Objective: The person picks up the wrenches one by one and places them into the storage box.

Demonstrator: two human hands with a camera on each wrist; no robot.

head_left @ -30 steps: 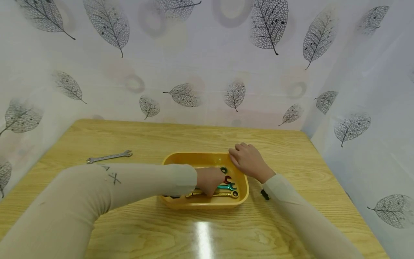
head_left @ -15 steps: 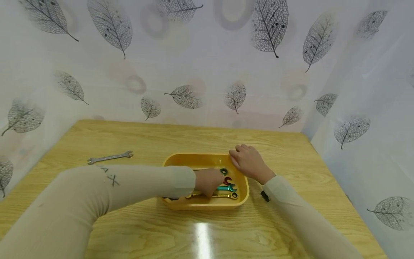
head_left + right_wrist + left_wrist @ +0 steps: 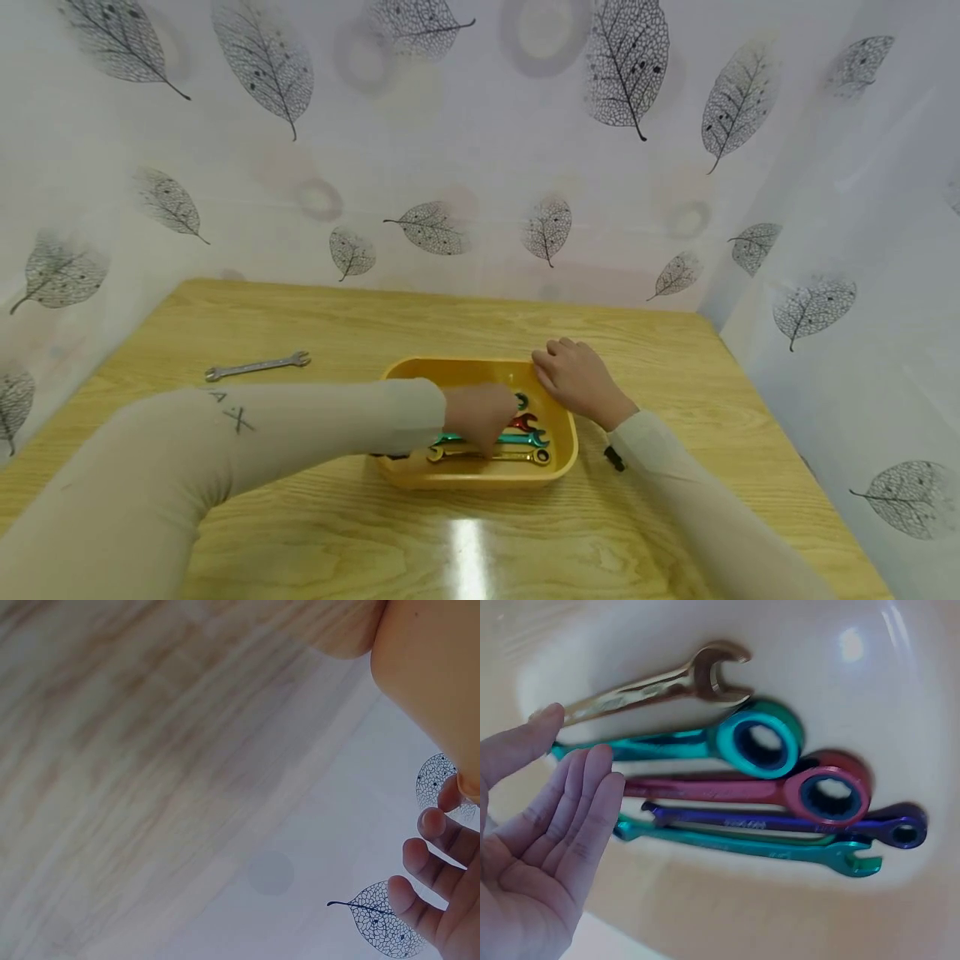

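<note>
A yellow plastic basin (image 3: 472, 482) holds several coloured wrenches. My left hand (image 3: 480, 412) is inside it, over the wrenches. In the left wrist view the thumb and loosely bent fingers stand apart, close to the ends of a teal ratchet wrench (image 3: 667, 745) and a red ratchet wrench (image 3: 712, 791). A gold wrench (image 3: 645, 690) lies on one side of them; a purple wrench (image 3: 780, 823) and a green wrench (image 3: 780, 852) lie on the other. My right hand (image 3: 581, 379) grips the basin's far right rim, its other fingers spread in the right wrist view.
A silver double-ended wrench (image 3: 258, 366) lies on the wooden table (image 3: 360, 550), left of the basin. Near the right wrist is a small black object (image 3: 614, 458). Behind the table hangs a leaf-patterned curtain (image 3: 465, 142).
My left hand has shifted slightly up and left, and more of the red, teal and gold wrenches shows. The right hand stays on the rim. The head view has tilted a little.
</note>
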